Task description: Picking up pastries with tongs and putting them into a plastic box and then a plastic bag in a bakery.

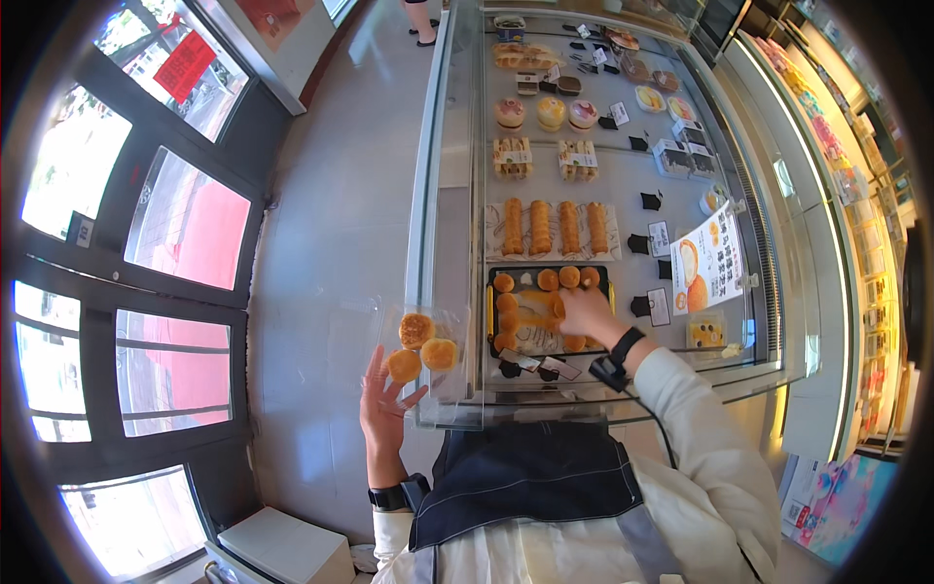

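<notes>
My left hand [387, 401] supports a clear plastic container [456, 321] from below and its near side. Three round golden buns [439, 355] sit in it. Over a black tray [492, 274] in the glass display case, my right hand [586, 314] has its fingers around a round bun [558, 305], partly hidden by the hand. More round buns [506, 303] line the tray's left, far and near sides, on patterned paper. Some tray contents lie hidden under my right hand.
Beyond the tray, several long pastry rolls [540, 228] rest on patterned paper, with packed sandwiches [513, 159] and dome-lidded cups [551, 113] farther back. Glass edges [478, 219] border the case. A printed sign [706, 263] stands at right. Another person's feet [425, 40] show far off.
</notes>
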Demonstrator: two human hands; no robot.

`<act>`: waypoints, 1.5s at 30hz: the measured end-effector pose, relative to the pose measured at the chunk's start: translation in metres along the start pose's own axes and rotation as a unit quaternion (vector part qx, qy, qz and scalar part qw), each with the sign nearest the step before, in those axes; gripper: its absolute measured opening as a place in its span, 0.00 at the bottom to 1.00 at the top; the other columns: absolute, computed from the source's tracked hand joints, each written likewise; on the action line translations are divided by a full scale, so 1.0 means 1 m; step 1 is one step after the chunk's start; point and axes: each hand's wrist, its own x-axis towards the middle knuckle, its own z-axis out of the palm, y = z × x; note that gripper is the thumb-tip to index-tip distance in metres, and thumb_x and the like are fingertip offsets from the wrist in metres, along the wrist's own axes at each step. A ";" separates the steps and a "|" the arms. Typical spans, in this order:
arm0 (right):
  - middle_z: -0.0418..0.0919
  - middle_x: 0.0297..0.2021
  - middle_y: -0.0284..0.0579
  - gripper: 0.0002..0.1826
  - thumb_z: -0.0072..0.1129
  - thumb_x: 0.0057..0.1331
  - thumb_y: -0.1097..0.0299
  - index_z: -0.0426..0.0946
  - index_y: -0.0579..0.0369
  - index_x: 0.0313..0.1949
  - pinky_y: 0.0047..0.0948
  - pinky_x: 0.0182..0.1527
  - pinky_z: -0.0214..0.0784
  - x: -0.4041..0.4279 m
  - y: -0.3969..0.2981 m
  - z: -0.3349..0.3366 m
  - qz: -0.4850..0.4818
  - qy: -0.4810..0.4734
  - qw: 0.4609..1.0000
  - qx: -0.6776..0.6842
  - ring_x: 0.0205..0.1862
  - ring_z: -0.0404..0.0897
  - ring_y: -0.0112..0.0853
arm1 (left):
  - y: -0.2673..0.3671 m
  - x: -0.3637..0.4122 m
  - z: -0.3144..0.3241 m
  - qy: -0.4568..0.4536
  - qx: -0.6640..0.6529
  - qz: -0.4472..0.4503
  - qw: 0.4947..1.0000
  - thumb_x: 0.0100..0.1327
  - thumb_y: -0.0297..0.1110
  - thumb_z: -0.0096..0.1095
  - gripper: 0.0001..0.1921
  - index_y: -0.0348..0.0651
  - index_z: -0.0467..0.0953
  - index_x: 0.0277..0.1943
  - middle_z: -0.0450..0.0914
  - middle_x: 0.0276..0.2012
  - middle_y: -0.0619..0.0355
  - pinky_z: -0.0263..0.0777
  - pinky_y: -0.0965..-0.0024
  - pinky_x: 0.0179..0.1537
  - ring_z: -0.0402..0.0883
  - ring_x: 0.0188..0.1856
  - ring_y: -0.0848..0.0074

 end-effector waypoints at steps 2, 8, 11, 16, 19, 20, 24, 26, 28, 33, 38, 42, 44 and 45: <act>0.79 0.33 0.51 0.28 0.53 0.49 0.60 0.67 0.61 0.48 0.38 0.33 0.71 0.006 -0.004 0.021 0.002 -0.001 1.000 0.014 0.36 0.78 0.43 | 0.000 0.000 0.004 0.002 0.020 0.005 1.000 0.66 0.53 0.36 0.31 0.45 0.50 0.66 0.62 0.58 0.51 0.71 0.52 0.49 0.66 0.58 0.61; 0.79 0.33 0.51 0.29 0.50 0.51 0.61 0.65 0.66 0.51 0.38 0.31 0.71 0.002 -0.027 0.032 0.048 -0.111 0.991 0.056 0.35 0.79 0.44 | 0.001 0.000 0.010 0.019 0.009 -0.002 1.000 0.67 0.52 0.36 0.30 0.44 0.51 0.66 0.64 0.56 0.51 0.73 0.54 0.47 0.68 0.57 0.61; 0.79 0.34 0.52 0.36 0.50 0.55 0.54 0.57 0.65 0.59 0.38 0.33 0.71 0.001 -0.030 0.033 0.048 -0.115 0.991 0.041 0.35 0.78 0.43 | -0.001 0.002 0.013 0.019 0.006 0.000 1.000 0.67 0.51 0.36 0.29 0.44 0.51 0.66 0.64 0.56 0.51 0.73 0.54 0.47 0.68 0.57 0.61; 0.78 0.35 0.52 0.32 0.53 0.55 0.50 0.66 0.62 0.52 0.38 0.34 0.70 0.003 -0.021 0.018 0.075 -0.171 0.980 0.073 0.37 0.78 0.44 | 0.001 0.005 0.015 0.009 0.003 0.006 1.000 0.67 0.49 0.36 0.29 0.43 0.52 0.65 0.64 0.57 0.51 0.73 0.53 0.48 0.68 0.57 0.61; 0.78 0.34 0.50 0.30 0.57 0.53 0.50 0.69 0.62 0.47 0.34 0.36 0.68 0.000 0.014 0.028 0.073 -0.102 0.983 0.136 0.37 0.78 0.40 | 0.001 0.011 0.019 0.001 -0.001 -0.002 1.000 0.67 0.48 0.37 0.28 0.43 0.52 0.65 0.63 0.57 0.51 0.73 0.53 0.48 0.67 0.58 0.61; 0.78 0.32 0.48 0.28 0.59 0.52 0.52 0.70 0.62 0.46 0.32 0.35 0.67 -0.003 0.022 0.023 0.098 -0.104 0.968 0.207 0.36 0.77 0.38 | 0.002 0.011 0.019 -0.001 -0.002 -0.013 1.000 0.66 0.48 0.37 0.28 0.43 0.52 0.65 0.63 0.57 0.51 0.72 0.54 0.48 0.67 0.58 0.61; 0.77 0.34 0.47 0.25 0.61 0.53 0.52 0.71 0.57 0.42 0.32 0.37 0.67 -0.028 0.043 -0.016 0.128 -0.095 0.892 0.423 0.36 0.76 0.38 | -0.001 0.016 0.021 -0.029 0.017 0.007 0.999 0.69 0.49 0.33 0.30 0.35 0.50 0.65 0.56 0.63 0.48 0.71 0.51 0.50 0.65 0.59 0.57; 0.74 0.28 0.41 0.23 0.62 0.53 0.53 0.71 0.56 0.41 0.31 0.31 0.66 -0.063 0.018 -0.062 -0.072 0.057 0.899 0.428 0.28 0.74 0.36 | 0.000 0.018 0.024 -0.029 0.015 0.004 0.999 0.69 0.49 0.33 0.30 0.35 0.50 0.65 0.55 0.63 0.48 0.71 0.50 0.50 0.65 0.59 0.57; 0.73 0.27 0.41 0.23 0.62 0.52 0.54 0.70 0.55 0.41 0.32 0.30 0.66 -0.100 -0.036 -0.130 -0.105 0.038 0.941 0.321 0.26 0.75 0.36 | -0.003 0.017 0.022 -0.030 0.019 -0.003 0.999 0.69 0.49 0.33 0.30 0.35 0.50 0.65 0.55 0.63 0.48 0.71 0.50 0.50 0.65 0.59 0.57; 0.74 0.27 0.42 0.22 0.63 0.50 0.57 0.69 0.54 0.40 0.36 0.28 0.69 -0.114 -0.088 -0.144 -0.254 0.117 0.959 0.049 0.26 0.78 0.40 | -0.013 0.023 0.017 -0.040 0.047 0.000 0.998 0.69 0.50 0.33 0.29 0.40 0.51 0.66 0.55 0.64 0.50 0.73 0.64 0.46 0.65 0.60 0.62; 0.75 0.28 0.44 0.22 0.63 0.47 0.58 0.69 0.53 0.40 0.37 0.25 0.70 -0.112 -0.104 -0.149 -0.246 0.085 0.964 -0.052 0.25 0.78 0.40 | -0.011 0.020 0.022 -0.041 0.059 -0.014 0.997 0.68 0.52 0.33 0.29 0.42 0.53 0.66 0.57 0.63 0.51 0.72 0.69 0.43 0.65 0.59 0.63; 0.75 0.30 0.45 0.25 0.65 0.47 0.56 0.70 0.54 0.42 0.38 0.29 0.69 -0.105 -0.111 -0.163 -0.234 -0.012 0.970 -0.061 0.30 0.78 0.42 | -0.013 0.016 0.015 -0.044 0.065 -0.026 0.997 0.68 0.52 0.33 0.29 0.42 0.54 0.65 0.58 0.62 0.51 0.72 0.68 0.45 0.66 0.59 0.64; 0.76 0.31 0.45 0.26 0.65 0.47 0.56 0.69 0.54 0.43 0.38 0.31 0.69 -0.101 -0.097 -0.165 -0.236 0.014 0.972 -0.013 0.32 0.78 0.42 | -0.009 0.011 0.017 -0.030 0.055 -0.030 0.998 0.68 0.52 0.34 0.29 0.42 0.54 0.65 0.59 0.62 0.52 0.73 0.68 0.44 0.67 0.58 0.64; 0.76 0.31 0.45 0.28 0.65 0.47 0.55 0.68 0.54 0.45 0.38 0.33 0.70 -0.097 -0.088 -0.167 -0.244 0.043 0.968 0.032 0.33 0.78 0.41 | -0.008 0.009 0.016 -0.012 0.045 -0.028 0.999 0.68 0.52 0.34 0.29 0.42 0.55 0.65 0.60 0.62 0.52 0.73 0.68 0.44 0.67 0.58 0.65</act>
